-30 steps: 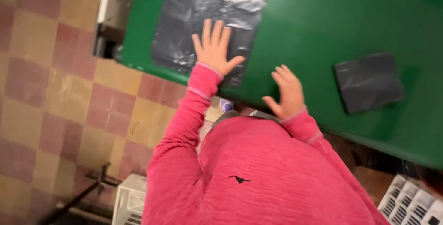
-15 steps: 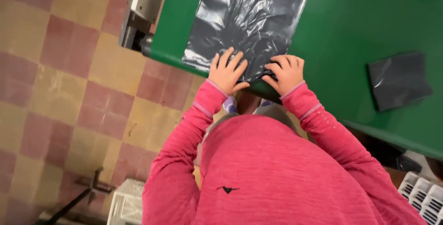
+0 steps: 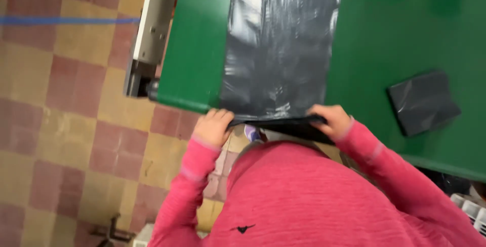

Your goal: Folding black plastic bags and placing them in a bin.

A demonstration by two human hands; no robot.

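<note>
Both hands are now gripping the near edge of the black plastic bag (image 3: 281, 49) at the desk (image 3: 405, 29) edge, no longer bunched together on it. Left hand (image 3: 213, 127) is clamping the bag's left corner, right hand (image 3: 331, 120) its right corner. Bag is lying flat along the desk. A folded black bag (image 3: 422, 102) is sitting right of it.

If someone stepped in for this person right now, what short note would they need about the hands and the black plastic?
Left hand: gripping the near edge of the black plastic sheet at the green table edge.
Right hand: gripping the same near edge, further right.
Sheet: spread flat lengthwise on the table, its near end at the table's edge.
Done: one folded black bag lies to the right on the table.
Left: the long sheet is not yet folded.
</note>
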